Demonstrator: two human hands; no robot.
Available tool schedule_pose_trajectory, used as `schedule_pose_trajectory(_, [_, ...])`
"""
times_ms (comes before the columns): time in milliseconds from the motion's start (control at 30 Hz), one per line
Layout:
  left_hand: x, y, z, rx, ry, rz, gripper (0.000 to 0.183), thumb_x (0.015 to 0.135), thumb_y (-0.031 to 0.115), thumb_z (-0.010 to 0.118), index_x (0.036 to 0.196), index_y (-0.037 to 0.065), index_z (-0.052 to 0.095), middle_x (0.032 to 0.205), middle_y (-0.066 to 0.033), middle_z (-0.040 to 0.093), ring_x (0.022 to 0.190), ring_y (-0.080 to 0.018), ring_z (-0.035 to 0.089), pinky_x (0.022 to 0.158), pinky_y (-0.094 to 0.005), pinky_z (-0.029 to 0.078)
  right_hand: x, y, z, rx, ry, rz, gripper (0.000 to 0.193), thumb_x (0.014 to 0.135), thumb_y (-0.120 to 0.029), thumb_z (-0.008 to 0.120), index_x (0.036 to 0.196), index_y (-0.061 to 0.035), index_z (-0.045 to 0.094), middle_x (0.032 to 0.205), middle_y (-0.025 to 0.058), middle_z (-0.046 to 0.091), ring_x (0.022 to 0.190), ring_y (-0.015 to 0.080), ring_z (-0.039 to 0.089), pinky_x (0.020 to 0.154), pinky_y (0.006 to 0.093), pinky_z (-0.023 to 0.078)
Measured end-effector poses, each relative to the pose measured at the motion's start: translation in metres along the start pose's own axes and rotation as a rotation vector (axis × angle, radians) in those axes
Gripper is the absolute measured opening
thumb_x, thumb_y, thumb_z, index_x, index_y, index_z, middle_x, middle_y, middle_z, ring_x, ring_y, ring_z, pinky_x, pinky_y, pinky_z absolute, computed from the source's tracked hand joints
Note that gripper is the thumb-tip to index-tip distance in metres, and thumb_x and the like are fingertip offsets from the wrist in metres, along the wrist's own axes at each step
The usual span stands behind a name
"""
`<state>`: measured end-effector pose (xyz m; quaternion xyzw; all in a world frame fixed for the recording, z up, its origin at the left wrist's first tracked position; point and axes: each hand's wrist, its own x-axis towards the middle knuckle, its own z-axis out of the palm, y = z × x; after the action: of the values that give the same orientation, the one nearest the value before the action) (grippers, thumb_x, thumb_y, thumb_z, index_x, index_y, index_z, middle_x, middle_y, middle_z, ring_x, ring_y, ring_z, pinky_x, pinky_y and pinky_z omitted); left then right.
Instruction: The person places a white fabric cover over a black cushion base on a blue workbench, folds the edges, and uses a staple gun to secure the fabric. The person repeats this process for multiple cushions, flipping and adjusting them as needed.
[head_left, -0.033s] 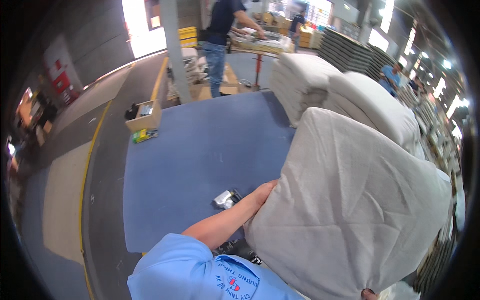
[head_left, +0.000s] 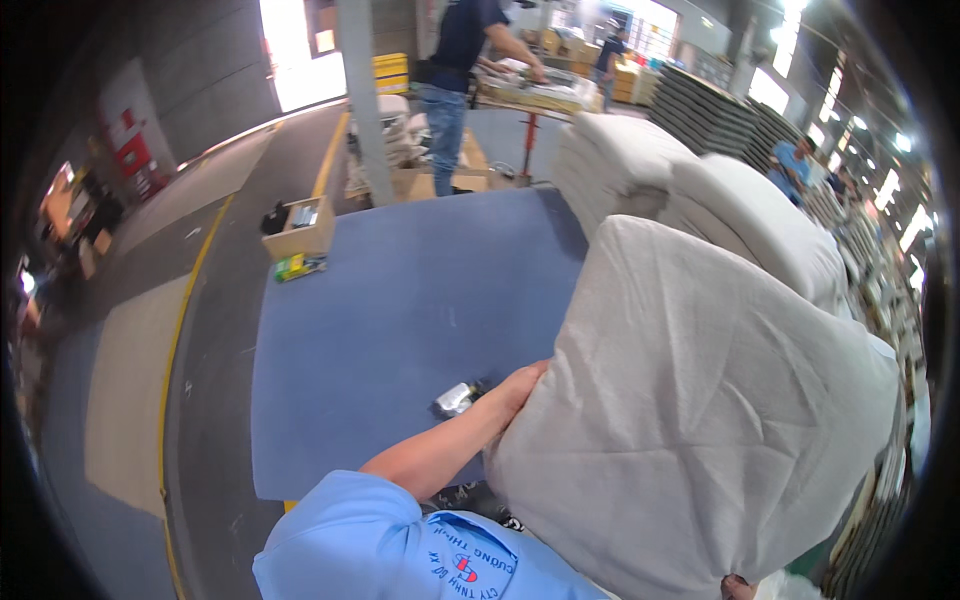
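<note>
A large square cushion [head_left: 690,420] in light grey-beige fabric, with creases across its face, is held up tilted in front of me on the right. My left hand [head_left: 522,386] grips its left edge, with the fingers hidden behind the fabric. At the bottom edge, a small part of my right hand [head_left: 738,587] shows, closed on the cover; the rest is hidden by the cushion. A silver and black hand tool [head_left: 458,399], its kind unclear, lies on the blue table [head_left: 400,310] just beyond my left forearm.
Stacked pale cushions [head_left: 740,215] stand at the table's far right. On its far left corner sit a wooden box [head_left: 303,228] of small items and a green-yellow packet [head_left: 298,267]. Beyond are a grey post [head_left: 366,110] and a person in jeans [head_left: 446,120] working at another table.
The surroundings have shifted slightly to the right in view. Both hands keep their hold, and the cushion stays almost in the same place.
</note>
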<state>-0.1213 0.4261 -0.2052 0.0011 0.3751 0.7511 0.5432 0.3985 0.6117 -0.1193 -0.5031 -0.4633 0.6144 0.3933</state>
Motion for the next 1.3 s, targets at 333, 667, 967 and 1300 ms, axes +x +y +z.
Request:
schedule_pose_trajectory(333, [-0.136,0.104,-0.169,0.021,0.330,0.274,0.052,0.114,0.030,0.039,0.159,0.004,0.039,0.151,-0.0145,0.055,0.130,-0.0230,0.062,0.105,-0.0390,0.057,0.021,0.015,0.238,-0.185,-0.478,-0.176,0.076,0.069,-0.007,0.072,0.142,0.0049,0.055,0.132,0.0204,0.063,0.121,0.0358,0.061,0.106,0.0463,0.050])
schedule_pose_trajectory(667, [-0.086,0.263,-0.281,0.002,-0.015,0.365,0.049,0.112,0.038,0.046,0.149,0.006,0.053,0.140,-0.0102,0.065,0.125,-0.0241,0.066,0.104,-0.0419,0.056,-0.026,-0.046,0.405,-0.242,-0.378,-0.473,0.099,0.046,0.000,0.069,0.144,0.0019,0.050,0.126,0.0148,0.062,0.116,0.0339,0.062,0.093,0.0420,0.054])
schedule_pose_trajectory(967, [-0.160,0.327,-0.401,-0.656,0.863,0.568,0.044,0.106,0.033,0.056,0.144,0.011,0.058,0.137,-0.0104,0.067,0.126,-0.0257,0.063,0.111,-0.0498,0.048,-0.180,-0.018,0.626,-0.853,-1.207,-1.199,0.080,0.067,0.012,0.072,0.143,-0.0056,0.058,0.128,0.0173,0.068,0.117,0.0341,0.067,0.107,0.0421,0.053])
schedule_pose_trajectory(1300, [-0.351,0.075,-0.493,-0.378,0.621,0.485,0.047,0.105,0.035,0.057,0.145,0.010,0.058,0.137,-0.0118,0.067,0.124,-0.0273,0.065,0.106,-0.0494,0.052,-0.238,0.228,0.529,-1.017,-1.511,-1.483,0.048,0.073,-0.003,0.072,0.121,-0.0072,0.070,0.138,0.0141,0.067,0.133,0.0354,0.060,0.112,0.0454,0.051])
